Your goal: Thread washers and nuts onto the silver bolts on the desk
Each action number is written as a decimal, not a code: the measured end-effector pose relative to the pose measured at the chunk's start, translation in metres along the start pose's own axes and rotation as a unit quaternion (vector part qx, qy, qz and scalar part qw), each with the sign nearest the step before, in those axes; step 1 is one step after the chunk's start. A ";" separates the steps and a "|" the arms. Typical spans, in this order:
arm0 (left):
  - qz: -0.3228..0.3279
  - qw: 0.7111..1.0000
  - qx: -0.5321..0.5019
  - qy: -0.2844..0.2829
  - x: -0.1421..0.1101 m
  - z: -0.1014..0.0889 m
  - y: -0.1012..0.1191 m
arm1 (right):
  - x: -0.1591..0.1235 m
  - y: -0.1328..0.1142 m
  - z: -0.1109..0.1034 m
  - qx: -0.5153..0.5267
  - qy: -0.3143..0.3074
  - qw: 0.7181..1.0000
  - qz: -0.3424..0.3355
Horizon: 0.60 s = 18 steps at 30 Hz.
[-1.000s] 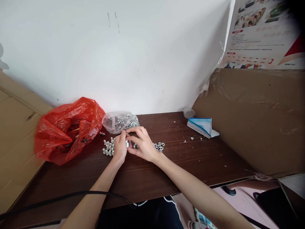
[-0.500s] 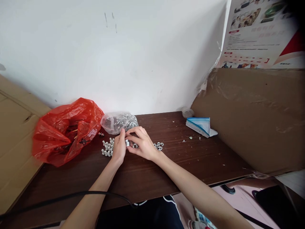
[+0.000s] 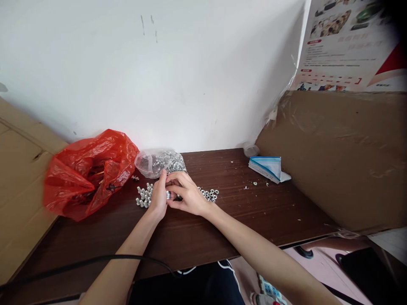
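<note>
Between my two hands, over the brown table, is a small stack of shiny metal rings point(image 3: 168, 194), partly covered by fingers. My left hand point(image 3: 158, 196) cups the stack from the left side with its thumb pointing up. From the right, my right hand point(image 3: 189, 194) closes its bent fingers around the same stack, the fingertips touching or nearly touching the left palm. A cluster of silver bolt-like pieces point(image 3: 144, 196) stands just left of my left hand. Several loose metal nuts point(image 3: 210, 195) lie right of my right hand, some of them hidden behind it.
Behind the hands rests a clear plastic bag point(image 3: 162, 163) of small metal parts, with a red plastic bag point(image 3: 90, 173) to its left. A blue-and-white packet point(image 3: 265, 167) lies at the right, near a cardboard panel point(image 3: 337, 161). A black cable point(image 3: 104, 257) crosses in front.
My right hand has shifted slightly left and tighter against the left hand. More of the nuts show at its right. The ring stack sits slightly lower and farther left.
</note>
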<state>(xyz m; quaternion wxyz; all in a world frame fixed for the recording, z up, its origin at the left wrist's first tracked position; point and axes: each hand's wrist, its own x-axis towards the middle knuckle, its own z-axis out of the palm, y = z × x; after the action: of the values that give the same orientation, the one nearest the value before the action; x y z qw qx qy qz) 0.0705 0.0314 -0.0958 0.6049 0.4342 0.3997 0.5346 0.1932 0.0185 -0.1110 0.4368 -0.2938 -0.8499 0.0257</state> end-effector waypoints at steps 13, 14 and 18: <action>-0.003 1.000 0.020 0.007 -0.004 0.003 0.000 | 0.001 -0.005 -0.001 0.021 0.000 1.000 0.010; -0.002 1.000 0.018 0.007 -0.004 0.003 -0.001 | 0.001 -0.005 -0.001 0.021 0.000 1.000 0.010; -0.009 1.000 -0.005 0.000 -0.003 0.002 0.000 | 0.001 -0.002 -0.002 0.015 0.002 1.000 0.004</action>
<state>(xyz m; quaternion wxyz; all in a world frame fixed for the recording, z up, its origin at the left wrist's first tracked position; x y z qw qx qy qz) 0.0721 0.0285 -0.0947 0.6120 0.4277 0.4011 0.5306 0.1937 0.0164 -0.1084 0.4430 -0.2909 -0.8471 0.0400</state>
